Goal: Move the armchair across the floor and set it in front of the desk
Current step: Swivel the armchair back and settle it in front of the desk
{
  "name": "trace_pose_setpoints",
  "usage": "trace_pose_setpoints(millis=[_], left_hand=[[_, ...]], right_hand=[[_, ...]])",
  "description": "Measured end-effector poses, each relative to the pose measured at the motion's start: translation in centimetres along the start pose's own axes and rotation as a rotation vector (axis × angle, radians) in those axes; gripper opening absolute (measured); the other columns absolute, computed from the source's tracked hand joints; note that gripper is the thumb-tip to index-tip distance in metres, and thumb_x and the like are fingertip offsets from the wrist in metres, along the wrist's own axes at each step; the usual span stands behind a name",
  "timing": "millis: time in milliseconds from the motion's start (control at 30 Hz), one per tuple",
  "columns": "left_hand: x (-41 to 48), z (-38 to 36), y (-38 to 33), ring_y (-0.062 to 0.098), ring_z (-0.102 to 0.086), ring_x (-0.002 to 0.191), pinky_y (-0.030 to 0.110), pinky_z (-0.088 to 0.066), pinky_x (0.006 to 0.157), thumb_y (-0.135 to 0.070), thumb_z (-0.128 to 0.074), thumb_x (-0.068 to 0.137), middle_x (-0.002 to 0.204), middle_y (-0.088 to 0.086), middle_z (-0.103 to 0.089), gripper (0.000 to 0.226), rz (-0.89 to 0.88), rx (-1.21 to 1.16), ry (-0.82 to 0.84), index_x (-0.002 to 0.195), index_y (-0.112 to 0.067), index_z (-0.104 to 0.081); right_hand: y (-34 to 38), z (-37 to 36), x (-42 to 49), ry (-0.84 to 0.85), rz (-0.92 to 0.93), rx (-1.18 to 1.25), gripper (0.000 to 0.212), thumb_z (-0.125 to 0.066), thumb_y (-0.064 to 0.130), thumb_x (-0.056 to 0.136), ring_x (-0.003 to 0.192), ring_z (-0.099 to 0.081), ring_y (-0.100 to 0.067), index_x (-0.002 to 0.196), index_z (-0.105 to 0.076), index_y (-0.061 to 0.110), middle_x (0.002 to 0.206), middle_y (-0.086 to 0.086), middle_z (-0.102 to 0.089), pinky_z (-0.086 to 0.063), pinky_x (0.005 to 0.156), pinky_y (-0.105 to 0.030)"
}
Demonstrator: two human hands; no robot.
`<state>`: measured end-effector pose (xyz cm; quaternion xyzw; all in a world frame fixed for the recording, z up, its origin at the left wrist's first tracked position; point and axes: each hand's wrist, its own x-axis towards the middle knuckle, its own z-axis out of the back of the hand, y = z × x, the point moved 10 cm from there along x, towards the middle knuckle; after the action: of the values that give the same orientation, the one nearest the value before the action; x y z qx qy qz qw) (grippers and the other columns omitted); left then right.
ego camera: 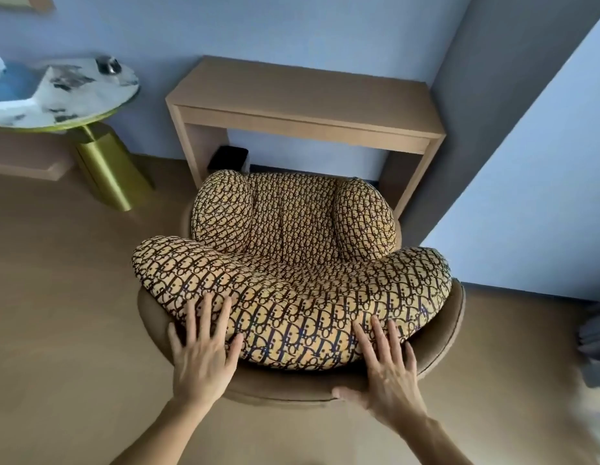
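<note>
The armchair [292, 243] has a round brown shell and padded cushions in a yellow and dark patterned fabric. It stands on the floor with its front facing the light wooden desk [302, 102], which sits against the blue wall. My left hand [204, 347] lies flat with fingers spread on the left of the backrest cushion and shell rim. My right hand [386, 360] rests the same way on the right of the backrest, thumb along the brown rim. Neither hand is closed around anything.
A round marble-topped side table [62, 92] on a gold base [107, 169] stands to the left of the desk. A small black bin [229, 158] sits under the desk's left side. A grey wall corner [459, 129] juts out to the right. Beige floor surrounds the chair.
</note>
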<state>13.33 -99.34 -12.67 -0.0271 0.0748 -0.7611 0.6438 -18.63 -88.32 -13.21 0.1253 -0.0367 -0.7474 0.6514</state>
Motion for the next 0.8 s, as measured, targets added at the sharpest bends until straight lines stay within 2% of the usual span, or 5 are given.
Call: trace_pose_setpoints(millis=[133, 300, 367, 500, 800], left_hand=[[0.1, 0.5, 1.2, 0.035, -0.007, 0.156, 0.073, -0.018, 0.114, -0.064, -0.016, 0.098, 0.171, 0.005, -0.014, 0.070, 0.034, -0.026, -0.051, 0.161, -0.036, -0.011], [0.3, 1.2, 3.6, 0.038, -0.005, 0.156, 0.078, -0.008, 0.113, -0.078, -0.016, 0.092, 0.172, 0.005, -0.006, 0.080, 0.033, -0.056, -0.051, 0.160, -0.040, -0.002], [1.2, 1.5, 4.8, 0.039, -0.005, 0.156, 0.077, -0.008, 0.113, -0.081, -0.010, 0.090, 0.172, 0.005, -0.006, 0.081, 0.006, -0.053, -0.054, 0.160, -0.042, 0.000], [3.1, 1.7, 7.3, 0.040, -0.012, 0.155, 0.078, -0.011, 0.112, -0.082, -0.010, 0.090, 0.171, 0.005, -0.011, 0.079, -0.044, -0.061, -0.093, 0.160, -0.044, -0.001], [8.1, 2.7, 10.5, 0.037, -0.019, 0.154, 0.077, -0.014, 0.111, -0.080, -0.013, 0.093, 0.170, 0.004, -0.019, 0.075, -0.136, -0.048, -0.152, 0.159, -0.047, -0.003]], right_hand=[[1.9, -0.7, -0.3, -0.003, -0.053, 0.002, 0.122, -0.034, 0.104, 0.062, 0.155, 0.005, -0.032, 0.159, 0.002, 0.039, 0.170, -0.005, -0.002, -0.022, 0.115, -0.072], [5.3, -1.9, -0.8, -0.018, -0.107, 0.000, 0.122, -0.031, 0.106, 0.060, 0.155, 0.010, -0.030, 0.157, 0.006, 0.042, 0.170, -0.002, -0.001, -0.023, 0.114, -0.072], [6.3, -1.8, -0.6, -0.043, -0.098, -0.020, 0.114, -0.028, 0.104, 0.065, 0.154, 0.014, -0.028, 0.156, 0.009, 0.046, 0.170, 0.001, 0.005, -0.017, 0.115, -0.074], [6.7, -0.4, 0.5, -0.137, -0.067, -0.125, 0.079, -0.018, 0.088, 0.086, 0.155, 0.015, -0.021, 0.154, 0.003, 0.054, 0.169, 0.013, 0.006, -0.013, 0.113, -0.078], [9.4, -0.5, 3.2, -0.231, -0.154, -0.081, 0.067, -0.021, 0.079, 0.092, 0.156, 0.007, -0.018, 0.153, -0.004, 0.057, 0.168, 0.018, -0.002, -0.017, 0.117, -0.072]])
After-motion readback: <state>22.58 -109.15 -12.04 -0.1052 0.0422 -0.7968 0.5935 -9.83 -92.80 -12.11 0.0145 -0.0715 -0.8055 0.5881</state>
